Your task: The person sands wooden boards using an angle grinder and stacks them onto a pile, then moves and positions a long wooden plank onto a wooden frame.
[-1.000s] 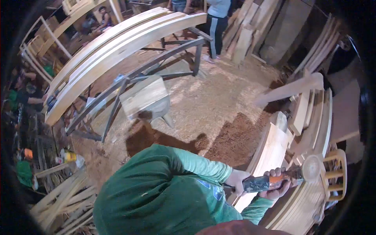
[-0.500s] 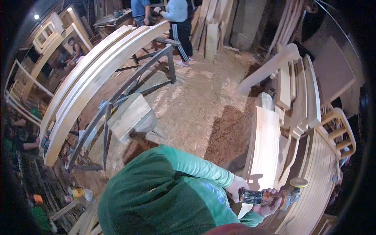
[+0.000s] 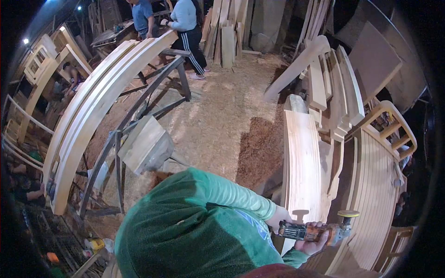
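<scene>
An orange-and-black angle grinder (image 3: 306,231) is held between my two hands, its round yellow-rimmed disc (image 3: 348,213) facing up. My right hand (image 3: 313,243) wraps around the front of the body from below, fingers curled over it. At the rear end, my left hand (image 3: 279,217) is closed on the tool; its fingers are partly hidden. Just beyond the grinder lies a broad pale wooden board (image 3: 302,167), with the tool's shadow on it. The disc is apart from the wood.
Curved timber pieces (image 3: 343,88) and a slatted wooden panel (image 3: 371,185) stand at the right. On the left, long curved beams (image 3: 111,83) rest on a metal trestle (image 3: 153,92). Two people (image 3: 184,23) stand at the back. Sawdust covers the floor (image 3: 218,116).
The view has turned, so the boards and trestle appear further left. The grinder has tilted a little, and its disc now shows more edge-on. Both hands keep their hold.
</scene>
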`<action>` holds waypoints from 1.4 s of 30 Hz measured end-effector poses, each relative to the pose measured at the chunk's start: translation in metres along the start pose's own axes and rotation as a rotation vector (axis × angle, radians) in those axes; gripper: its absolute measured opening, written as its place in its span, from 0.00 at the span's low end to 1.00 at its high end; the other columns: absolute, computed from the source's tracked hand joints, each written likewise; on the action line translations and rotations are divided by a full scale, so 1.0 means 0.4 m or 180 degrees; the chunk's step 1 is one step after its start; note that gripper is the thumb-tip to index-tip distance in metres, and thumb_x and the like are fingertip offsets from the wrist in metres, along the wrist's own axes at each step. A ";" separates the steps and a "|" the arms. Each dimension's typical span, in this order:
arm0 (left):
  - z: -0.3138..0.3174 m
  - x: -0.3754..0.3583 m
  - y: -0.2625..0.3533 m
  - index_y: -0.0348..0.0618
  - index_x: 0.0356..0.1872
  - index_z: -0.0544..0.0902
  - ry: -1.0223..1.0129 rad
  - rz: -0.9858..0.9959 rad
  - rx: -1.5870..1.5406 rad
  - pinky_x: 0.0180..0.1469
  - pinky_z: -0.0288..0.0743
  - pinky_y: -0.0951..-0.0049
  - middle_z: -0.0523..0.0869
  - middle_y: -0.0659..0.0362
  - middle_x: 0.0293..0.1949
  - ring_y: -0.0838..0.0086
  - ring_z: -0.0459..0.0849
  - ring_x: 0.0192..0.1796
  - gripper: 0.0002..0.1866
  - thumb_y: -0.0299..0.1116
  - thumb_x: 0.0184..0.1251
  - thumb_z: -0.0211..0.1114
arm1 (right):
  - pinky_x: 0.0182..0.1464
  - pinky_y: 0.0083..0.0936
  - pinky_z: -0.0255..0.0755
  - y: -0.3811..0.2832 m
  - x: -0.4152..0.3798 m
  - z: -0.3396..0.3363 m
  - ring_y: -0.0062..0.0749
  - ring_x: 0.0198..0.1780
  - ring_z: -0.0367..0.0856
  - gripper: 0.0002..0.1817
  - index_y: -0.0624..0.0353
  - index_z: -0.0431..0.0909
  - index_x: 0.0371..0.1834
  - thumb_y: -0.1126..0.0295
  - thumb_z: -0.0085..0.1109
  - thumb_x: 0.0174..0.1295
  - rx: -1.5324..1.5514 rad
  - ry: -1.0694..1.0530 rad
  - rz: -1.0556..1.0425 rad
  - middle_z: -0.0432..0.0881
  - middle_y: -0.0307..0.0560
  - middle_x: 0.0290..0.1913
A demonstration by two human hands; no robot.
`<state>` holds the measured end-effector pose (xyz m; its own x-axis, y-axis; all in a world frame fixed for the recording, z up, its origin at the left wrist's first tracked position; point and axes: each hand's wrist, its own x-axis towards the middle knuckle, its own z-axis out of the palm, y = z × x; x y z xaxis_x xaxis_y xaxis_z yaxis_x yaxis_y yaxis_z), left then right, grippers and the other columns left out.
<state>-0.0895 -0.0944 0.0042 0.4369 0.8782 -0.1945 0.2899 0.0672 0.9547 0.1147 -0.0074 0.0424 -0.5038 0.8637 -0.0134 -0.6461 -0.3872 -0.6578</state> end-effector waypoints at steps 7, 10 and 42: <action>0.050 0.006 0.002 0.40 0.55 0.82 0.0120 -0.0042 -0.0095 0.52 0.79 0.62 0.89 0.51 0.41 0.63 0.88 0.46 0.29 0.28 0.47 0.78 | 0.58 0.39 0.75 -0.014 -0.003 -0.037 0.37 0.50 0.78 0.19 0.58 0.73 0.58 0.57 0.57 0.73 -0.0048 -0.0137 0.0167 0.80 0.48 0.46; 0.050 -0.003 0.032 0.39 0.54 0.82 0.0139 -0.0215 -0.0110 0.50 0.79 0.62 0.89 0.53 0.41 0.65 0.88 0.45 0.28 0.27 0.47 0.78 | 0.59 0.39 0.75 -0.018 -0.005 -0.027 0.38 0.50 0.78 0.19 0.58 0.74 0.57 0.57 0.57 0.72 0.0012 -0.0165 0.0193 0.80 0.48 0.46; 0.107 0.179 0.039 0.39 0.52 0.78 -0.0945 0.0103 -0.0078 0.51 0.78 0.60 0.88 0.53 0.39 0.65 0.87 0.44 0.28 0.30 0.47 0.77 | 0.50 0.34 0.79 -0.095 -0.052 -0.145 0.32 0.41 0.80 0.12 0.59 0.76 0.46 0.61 0.60 0.71 -0.0034 0.0776 -0.0040 0.81 0.44 0.41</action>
<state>-0.0173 -0.0508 -0.0044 0.6765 0.7035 -0.2177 0.2527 0.0560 0.9659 0.1832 0.0080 0.0240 -0.3418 0.9213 -0.1856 -0.6447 -0.3736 -0.6670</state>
